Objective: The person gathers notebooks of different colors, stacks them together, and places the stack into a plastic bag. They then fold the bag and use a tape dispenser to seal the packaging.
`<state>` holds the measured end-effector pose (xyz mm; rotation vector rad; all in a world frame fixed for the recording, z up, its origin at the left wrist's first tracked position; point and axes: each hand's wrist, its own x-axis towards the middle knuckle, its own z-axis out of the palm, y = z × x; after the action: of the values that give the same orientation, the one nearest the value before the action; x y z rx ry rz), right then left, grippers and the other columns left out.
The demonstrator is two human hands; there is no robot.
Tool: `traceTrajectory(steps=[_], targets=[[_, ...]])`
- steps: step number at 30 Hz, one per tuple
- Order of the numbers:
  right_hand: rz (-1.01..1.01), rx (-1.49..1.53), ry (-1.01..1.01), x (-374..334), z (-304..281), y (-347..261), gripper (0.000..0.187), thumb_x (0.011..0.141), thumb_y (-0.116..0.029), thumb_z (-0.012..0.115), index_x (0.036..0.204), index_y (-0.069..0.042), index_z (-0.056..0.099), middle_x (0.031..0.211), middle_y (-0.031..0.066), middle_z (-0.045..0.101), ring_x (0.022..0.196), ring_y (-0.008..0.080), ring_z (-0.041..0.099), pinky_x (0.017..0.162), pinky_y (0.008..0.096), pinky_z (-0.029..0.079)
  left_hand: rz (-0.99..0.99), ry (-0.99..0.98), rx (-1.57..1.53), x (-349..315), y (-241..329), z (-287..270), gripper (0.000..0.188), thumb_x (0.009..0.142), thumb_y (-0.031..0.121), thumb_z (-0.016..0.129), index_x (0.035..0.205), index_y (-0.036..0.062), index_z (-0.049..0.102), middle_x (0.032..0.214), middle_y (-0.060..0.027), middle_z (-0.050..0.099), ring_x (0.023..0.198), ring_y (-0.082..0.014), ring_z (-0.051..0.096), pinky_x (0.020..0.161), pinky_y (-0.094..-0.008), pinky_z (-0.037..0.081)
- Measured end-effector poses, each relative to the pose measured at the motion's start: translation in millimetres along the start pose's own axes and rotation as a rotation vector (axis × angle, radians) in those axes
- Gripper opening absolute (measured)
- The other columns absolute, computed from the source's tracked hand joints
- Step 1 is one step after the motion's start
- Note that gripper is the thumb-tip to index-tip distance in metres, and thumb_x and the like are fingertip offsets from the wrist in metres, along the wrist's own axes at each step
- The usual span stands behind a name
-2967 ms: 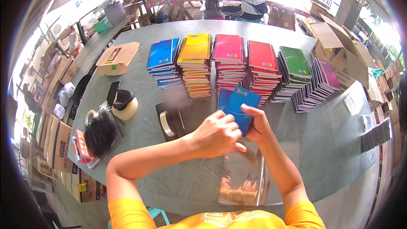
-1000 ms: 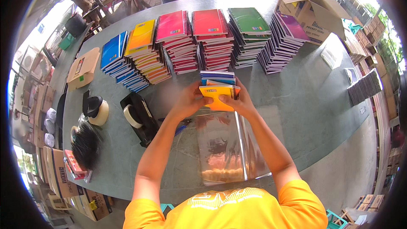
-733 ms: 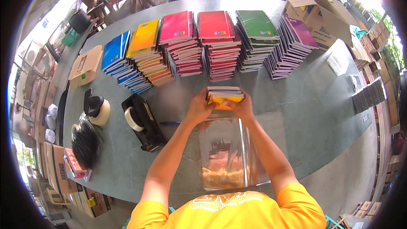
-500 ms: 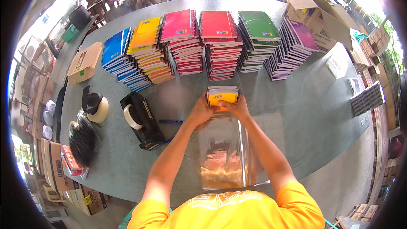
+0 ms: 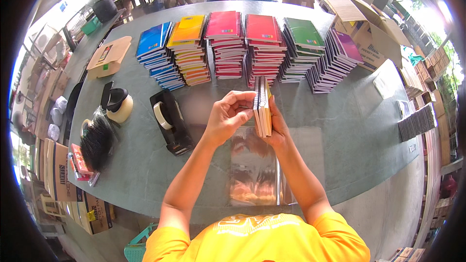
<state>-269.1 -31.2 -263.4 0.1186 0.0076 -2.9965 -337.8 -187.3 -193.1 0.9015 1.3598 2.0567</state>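
A small stack of spiral notebooks stands on edge between my hands, its wire bindings and white page edges facing up toward me. My right hand grips the stack from the right, where a bit of yellow cover shows. On the other side my left hand has its fingers curled, with the thumb and fingertips at the notebooks' left face. Below my hands, clear plastic sheets lie flat on the grey-green table.
Beyond my hands stand tall notebook stacks in blue, yellow, pink, red, green and purple. A black tape dispenser sits left. An open cardboard box stands far right.
The notebooks have turned from showing a yellow cover to standing on edge, spirals up. My left hand has shifted to their left side, and the head view has moved slightly.
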Motion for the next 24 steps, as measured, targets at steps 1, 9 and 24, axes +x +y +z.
traceTrajectory(steps=[1,9,24], targets=[[0.003,0.007,-0.005,-1,0,2,0.038,0.088,-0.040,0.055,0.110,-0.008,0.057,0.098,0.0065,0.065,0.084,0.0174,0.065,0.071,0.0311,0.056,0.025,0.003,0.018,-2,0,1,0.038,0.078,-0.001,0.061,0.116,-0.0045,0.054,0.107,-0.0063,0.054,0.098,-0.0137,0.055,0.089,-0.0281,0.045],[-0.030,-0.002,-0.011,-7,14,12,0.038,0.088,-0.038,0.056,0.112,-0.008,0.056,0.100,0.0082,0.064,0.086,0.0203,0.065,0.074,0.0336,0.055,0.151,0.026,0.189,-13,12,14,0.030,0.080,-0.002,0.063,0.109,-0.0059,0.057,0.103,-0.0053,0.051,0.095,-0.0116,0.054,0.084,-0.0246,0.046],[-0.222,-0.527,0.328,-44,30,-31,0.042,0.087,-0.033,0.060,0.114,-0.001,0.051,0.107,0.0106,0.061,0.092,0.0215,0.063,0.081,0.0357,0.053,0.510,-0.069,1.086,74,28,-3,0.041,0.074,0.039,0.072,0.084,0.0016,0.059,0.094,-0.0149,0.059,0.091,-0.0308,0.057,0.080,-0.0395,0.046]])
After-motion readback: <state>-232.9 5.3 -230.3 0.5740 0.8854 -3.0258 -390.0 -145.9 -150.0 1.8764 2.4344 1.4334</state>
